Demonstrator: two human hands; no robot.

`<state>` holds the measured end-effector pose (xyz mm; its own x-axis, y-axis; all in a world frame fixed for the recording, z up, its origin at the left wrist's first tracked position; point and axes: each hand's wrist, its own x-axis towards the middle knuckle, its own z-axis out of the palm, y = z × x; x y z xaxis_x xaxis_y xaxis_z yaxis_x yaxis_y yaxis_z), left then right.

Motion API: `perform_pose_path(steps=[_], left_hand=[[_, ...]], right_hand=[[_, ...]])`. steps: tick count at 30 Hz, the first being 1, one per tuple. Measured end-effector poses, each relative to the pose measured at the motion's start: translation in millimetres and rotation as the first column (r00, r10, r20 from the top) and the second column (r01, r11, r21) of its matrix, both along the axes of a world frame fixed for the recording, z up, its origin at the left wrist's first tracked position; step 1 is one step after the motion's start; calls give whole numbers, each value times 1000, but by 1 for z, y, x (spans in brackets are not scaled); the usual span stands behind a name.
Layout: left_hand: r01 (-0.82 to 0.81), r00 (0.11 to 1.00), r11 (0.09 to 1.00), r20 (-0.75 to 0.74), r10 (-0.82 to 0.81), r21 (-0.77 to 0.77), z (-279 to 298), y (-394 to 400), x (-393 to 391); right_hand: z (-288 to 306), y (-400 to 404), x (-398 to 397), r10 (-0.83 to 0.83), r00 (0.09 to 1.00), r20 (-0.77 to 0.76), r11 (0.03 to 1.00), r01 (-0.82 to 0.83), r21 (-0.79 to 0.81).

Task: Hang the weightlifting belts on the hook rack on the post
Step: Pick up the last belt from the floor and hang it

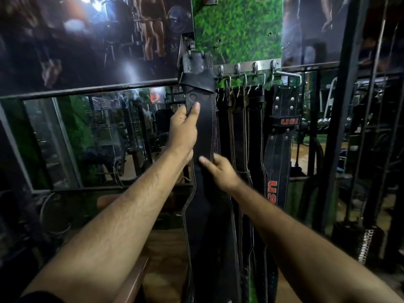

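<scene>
A long black belt [204, 132] hangs straight down at the left end of the hook rack [247, 67], which is on the green post [238, 29]. Its buckle end is up at the top, over the far left of the rack, and its long body runs down toward the floor. I cannot see the hook under it, so I cannot tell if the belt is truly caught on it.

The left hand [183, 130] is the higher one and the one nearer the top of the belt. Its grip is wrapped round the belt's left edge, thumb [195, 110] on the front, just under the two round holes. The right hand [220, 169] is lower down. Its thumb lies on the front of the belt and the fingers look curled behind the right edge, so it seems to hold the belt lightly, though that side is dark.

More belts [240, 132] already hang just beside it on the right, and one with red letters [282, 132] hangs farther right.

I think this belt is nearly hung. The hook lies straight up from both hands, along the line of the belt, so the left hand is best placed to settle it
</scene>
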<state>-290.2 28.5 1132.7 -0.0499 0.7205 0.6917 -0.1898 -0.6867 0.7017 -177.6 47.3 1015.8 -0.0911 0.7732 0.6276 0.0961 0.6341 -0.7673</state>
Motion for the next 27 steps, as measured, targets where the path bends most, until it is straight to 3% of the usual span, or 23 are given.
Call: perform_pose_path(steps=[3,5,8,9,13,15,17,21,24,26,27], left_hand=[[63,997,998,46,-63,-12,2,-1,-9],[58,995,995,90,-50,-81,-6,3,-17],[70,991,984,121,-51,-166,-24,13,-25],[74,991,978,123,-50,-195,-30,14,-25],[95,986,961,155,-56,-259,-47,22,-19],[89,986,966,157,-52,-241,-47,31,-19],[93,990,972,124,-67,-216,-39,33,-19],[84,989,964,138,-51,-251,-32,12,-15],[38,996,944,94,-7,-328,-51,8,-12],[35,996,935,92,-2,-354,-53,3,-12],[14,996,930,86,19,-366,-53,2,-12]], right_hand=[[-28,1,3,-16,995,95,997,23,-75],[-42,1,12,59,975,214,975,-10,-223],[-57,-4,25,83,844,530,931,124,-344],[-51,-7,24,98,834,543,928,120,-352],[14,-19,4,155,980,127,976,-132,-171],[36,-22,-4,189,980,56,979,-184,-92],[18,-18,-2,186,979,87,976,-174,-132],[-78,-6,13,-67,915,398,952,178,-249],[-100,-9,27,-104,690,716,889,387,-244],[-101,-12,35,-16,665,747,876,369,-310],[-98,-15,37,18,731,682,881,311,-356]])
